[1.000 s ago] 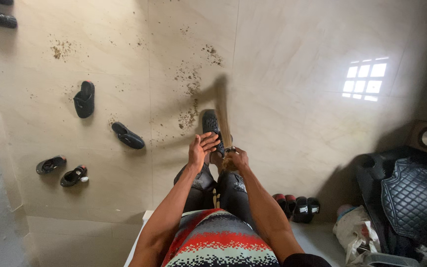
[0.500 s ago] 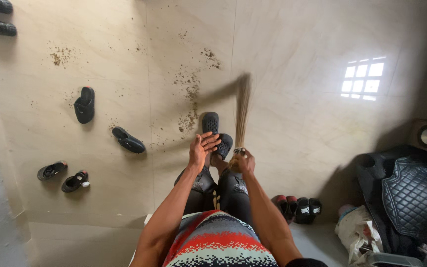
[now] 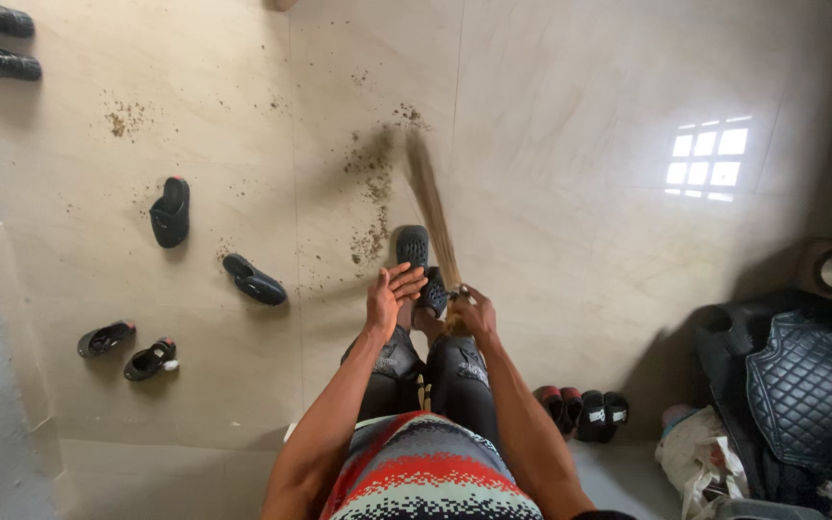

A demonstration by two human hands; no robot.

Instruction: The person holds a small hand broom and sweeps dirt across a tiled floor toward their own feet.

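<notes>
Pale floor tiles (image 3: 570, 270) carry scattered dirt (image 3: 370, 183); right hand (image 3: 472, 313) grips the broom (image 3: 430, 212) base tightly, bristles fanning away (blurred), while left hand (image 3: 392, 294) hovers open-palmed just beside it.

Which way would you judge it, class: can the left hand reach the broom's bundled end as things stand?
Probably yes. The left hand is open and free, close beside the right hand, whose grip holds the broom at its bundled end. Nothing lies between them.
</notes>
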